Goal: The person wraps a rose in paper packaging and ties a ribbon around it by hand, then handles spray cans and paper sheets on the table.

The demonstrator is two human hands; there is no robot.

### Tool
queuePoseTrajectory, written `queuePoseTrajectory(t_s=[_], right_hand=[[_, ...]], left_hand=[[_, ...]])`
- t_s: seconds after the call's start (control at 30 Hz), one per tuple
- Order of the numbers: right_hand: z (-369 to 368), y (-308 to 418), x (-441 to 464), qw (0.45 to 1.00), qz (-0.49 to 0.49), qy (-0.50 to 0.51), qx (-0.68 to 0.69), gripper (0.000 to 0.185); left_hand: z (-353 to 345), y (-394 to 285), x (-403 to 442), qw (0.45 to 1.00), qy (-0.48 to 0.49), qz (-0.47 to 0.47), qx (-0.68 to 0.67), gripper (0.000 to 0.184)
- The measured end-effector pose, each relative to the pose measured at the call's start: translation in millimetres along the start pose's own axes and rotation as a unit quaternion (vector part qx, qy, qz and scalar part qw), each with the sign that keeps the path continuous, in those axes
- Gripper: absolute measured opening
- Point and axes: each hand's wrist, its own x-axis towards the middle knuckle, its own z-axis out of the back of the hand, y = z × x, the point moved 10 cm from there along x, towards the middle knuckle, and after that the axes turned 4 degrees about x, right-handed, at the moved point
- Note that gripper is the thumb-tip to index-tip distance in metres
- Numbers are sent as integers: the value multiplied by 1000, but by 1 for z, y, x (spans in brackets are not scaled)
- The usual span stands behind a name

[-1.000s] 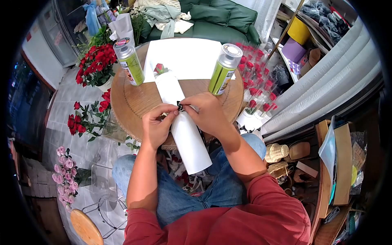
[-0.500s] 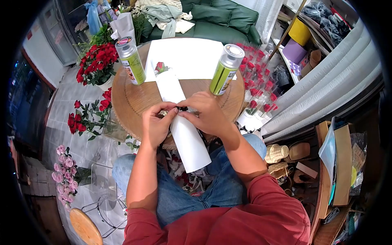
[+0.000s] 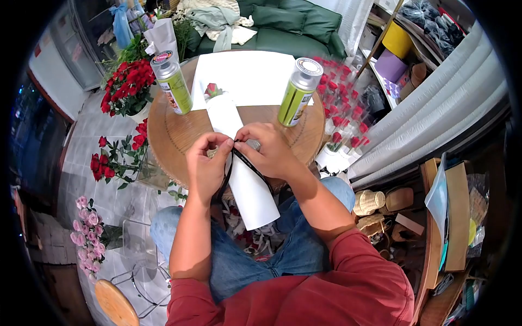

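A single red rose (image 3: 212, 88) pokes out of the far end of a white paper wrap (image 3: 251, 198), which lies slanted over the table edge and my lap. Around its middle runs a black ribbon (image 3: 247, 163), its two tails hanging down either side. My left hand (image 3: 207, 157) pinches the ribbon above the wrap. Right beside it, my right hand (image 3: 262, 146) pinches the ribbon too, fingertips nearly touching the left ones. The exact knot or loop between the fingers is too small to make out.
On the round wooden table (image 3: 168, 136) stand two green spray cans, left (image 3: 175, 89) and right (image 3: 298, 98), and white paper sheets (image 3: 250, 70). Red roses (image 3: 128, 81) crowd the left, wrapped roses (image 3: 342, 103) the right. A stool (image 3: 117, 304) stands lower left.
The black ribbon now shows clearly, with long tails hanging over and beside the wrap. My hands have shifted slightly, fingertips still close together on the ribbon.
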Motion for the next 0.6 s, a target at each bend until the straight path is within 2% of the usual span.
queuePoseTrajectory(t_s=[0.17, 0.33, 0.4, 0.43, 0.5, 0.6], right_hand=[[-10, -14, -1, 996, -52, 24, 74, 17], [-8, -19, 0, 994, -64, 19, 88, 17], [-9, -23, 0, 990, -79, 14, 117, 17], [-8, -26, 0, 988, -79, 0, 132, 17], [-8, -28, 0, 986, -79, -15, 147, 17], [-9, -37, -3, 980, -120, -18, 160, 20]], left_hand=[[0, -5, -4, 998, -32, 32, -51, 10], [6, -1, -2, 995, -52, 40, -80, 15], [4, -13, 1, 1000, -13, -24, 10, 15], [5, -15, 0, 1000, -12, -24, 11, 15], [5, -4, -2, 998, -4, 60, 31, 12], [3, 1, -1, 995, 13, 87, 44, 10]])
